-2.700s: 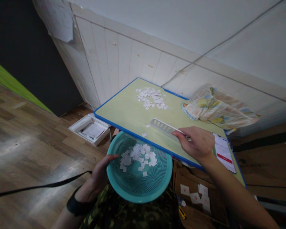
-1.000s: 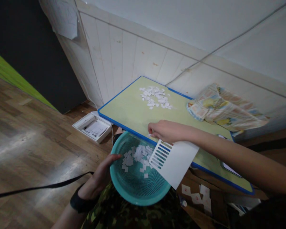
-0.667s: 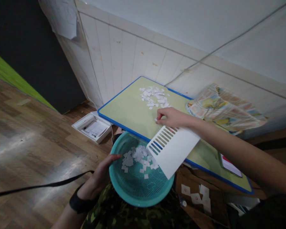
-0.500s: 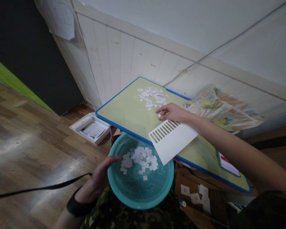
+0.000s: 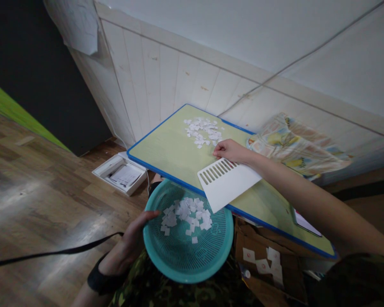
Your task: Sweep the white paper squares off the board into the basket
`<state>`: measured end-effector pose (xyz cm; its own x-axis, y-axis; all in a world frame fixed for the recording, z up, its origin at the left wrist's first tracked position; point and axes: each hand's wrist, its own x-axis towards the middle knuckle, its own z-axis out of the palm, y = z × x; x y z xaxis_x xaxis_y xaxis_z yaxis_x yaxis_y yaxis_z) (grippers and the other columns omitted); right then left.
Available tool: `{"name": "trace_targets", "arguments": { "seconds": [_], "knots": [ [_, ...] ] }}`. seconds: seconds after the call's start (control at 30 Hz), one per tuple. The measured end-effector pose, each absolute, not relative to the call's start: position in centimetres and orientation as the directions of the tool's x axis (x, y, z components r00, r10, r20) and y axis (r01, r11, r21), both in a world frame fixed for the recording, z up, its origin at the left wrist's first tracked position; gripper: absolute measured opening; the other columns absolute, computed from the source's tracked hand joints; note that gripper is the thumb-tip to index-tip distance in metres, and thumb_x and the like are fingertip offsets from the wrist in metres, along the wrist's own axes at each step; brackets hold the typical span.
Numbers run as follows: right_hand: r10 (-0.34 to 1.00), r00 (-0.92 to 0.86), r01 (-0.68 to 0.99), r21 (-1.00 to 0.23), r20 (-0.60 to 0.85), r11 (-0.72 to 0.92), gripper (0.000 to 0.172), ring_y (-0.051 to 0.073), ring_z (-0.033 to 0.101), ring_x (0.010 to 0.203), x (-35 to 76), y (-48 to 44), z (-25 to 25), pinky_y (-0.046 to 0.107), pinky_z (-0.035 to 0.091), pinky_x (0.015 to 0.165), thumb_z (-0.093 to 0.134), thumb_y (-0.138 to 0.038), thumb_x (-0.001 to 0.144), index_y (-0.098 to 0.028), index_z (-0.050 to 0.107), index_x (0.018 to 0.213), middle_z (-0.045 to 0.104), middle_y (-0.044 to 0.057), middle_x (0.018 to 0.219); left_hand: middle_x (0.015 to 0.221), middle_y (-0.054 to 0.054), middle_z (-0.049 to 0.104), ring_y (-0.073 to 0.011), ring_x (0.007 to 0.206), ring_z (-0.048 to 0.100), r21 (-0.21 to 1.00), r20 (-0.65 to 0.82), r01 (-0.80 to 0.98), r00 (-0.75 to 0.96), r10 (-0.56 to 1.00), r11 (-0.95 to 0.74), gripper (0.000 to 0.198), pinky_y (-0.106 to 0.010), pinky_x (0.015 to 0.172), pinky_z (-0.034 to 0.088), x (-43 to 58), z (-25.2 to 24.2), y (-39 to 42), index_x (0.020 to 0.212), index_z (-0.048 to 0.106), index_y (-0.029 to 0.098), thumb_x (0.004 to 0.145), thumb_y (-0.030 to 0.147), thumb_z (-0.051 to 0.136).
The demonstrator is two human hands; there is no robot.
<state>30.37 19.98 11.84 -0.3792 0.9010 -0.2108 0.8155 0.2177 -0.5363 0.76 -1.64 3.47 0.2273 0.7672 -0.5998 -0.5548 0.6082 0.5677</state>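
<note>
My left hand point(image 5: 137, 230) grips the rim of a turquoise plastic colander point(image 5: 188, 270), thumb over the edge. Inside lie many small white paper pieces point(image 5: 187, 209). Over the pale green table point(image 5: 166, 145), my right hand point(image 5: 228, 151) has its fingers pinched together around a small paper piece that they now cover. A loose pile of paper squares point(image 5: 201, 128) lies just beyond those fingertips. Beneath the right hand and forearm, a white slotted board point(image 5: 228, 187) juts past the table edge, one corner above the colander; I cannot tell whether the hand also holds it.
A patterned cloth point(image 5: 291, 145) lies along the wall at the right. A phone-like slab point(image 5: 307, 224) is partly under my right forearm. Below the table stands a cardboard box point(image 5: 252, 238) with marked cards point(image 5: 263, 266). An open white box point(image 5: 120, 175) sits on the floor at left.
My right fingers have closed over the small white paper piece that showed between them. The slotted board has shifted slightly up and left. My left hand keeps its grip on the colander.
</note>
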Motion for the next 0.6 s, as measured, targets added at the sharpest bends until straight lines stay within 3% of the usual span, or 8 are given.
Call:
{"name": "trace_targets", "arguments": {
  "seconds": [0.27,0.43,0.6],
  "knots": [
    [0.890,-0.411,0.774,-0.592,-0.200,0.225,0.017,0.008,0.054,0.049,30.2,19.4,12.2,0.020,0.039,0.046,0.057,-0.022,0.082,-0.011,0.065,0.092,0.068,0.004,0.071,0.078,-0.009,0.080,-0.0255,0.065,0.073,0.562,-0.603,-0.558,0.228,0.764,0.610,0.024,-0.035,0.066,0.058,0.4,2.7,-1.8,0.100,0.073,0.013,0.078,0.019,0.066],
    [0.902,-0.396,0.794,-0.557,-0.171,0.243,0.017,0.008,0.054,0.049,30.6,20.2,11.6,0.020,0.039,0.047,0.062,-0.027,0.079,-0.012,0.068,0.077,0.067,0.003,0.066,0.080,-0.008,0.080,-0.0249,0.063,0.073,0.531,-0.605,-0.576,0.255,0.754,0.621,0.021,-0.035,0.064,0.058,0.3,2.4,-1.7,0.095,0.074,0.014,0.077,0.022,0.067],
    [0.925,-0.339,0.817,-0.540,-0.169,0.201,0.025,0.008,0.049,0.042,30.9,20.6,11.2,0.021,0.034,0.041,0.064,-0.037,0.079,-0.013,0.066,0.076,0.061,0.001,0.057,0.083,-0.009,0.080,-0.0258,0.067,0.073,0.532,-0.611,-0.572,0.252,0.750,0.625,0.019,-0.036,0.068,0.058,0.3,2.3,-1.9,0.092,0.075,0.013,0.078,0.023,0.066]
  ]
}}
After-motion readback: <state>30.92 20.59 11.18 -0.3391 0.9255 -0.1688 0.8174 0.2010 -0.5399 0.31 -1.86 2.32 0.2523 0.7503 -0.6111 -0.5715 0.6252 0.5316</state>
